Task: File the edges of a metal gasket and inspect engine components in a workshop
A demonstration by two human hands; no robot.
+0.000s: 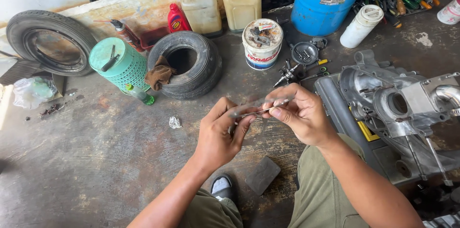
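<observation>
Two hands pinching one thin metal strip at chest height, above concrete floor.
Left hand (221,134) and right hand (299,115) clamped on strip (261,105); best kept level, grip steady, beside engine casing (397,103).

Two tyres (50,41) (189,62), two jugs (201,5) (242,3), one blue drum (326,0), two hands (218,137) (302,115)

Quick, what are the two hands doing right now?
Left hand: closed, pinching one end of a thin grey metal strip.
Right hand: closed, pinching the strip's other end.
</observation>
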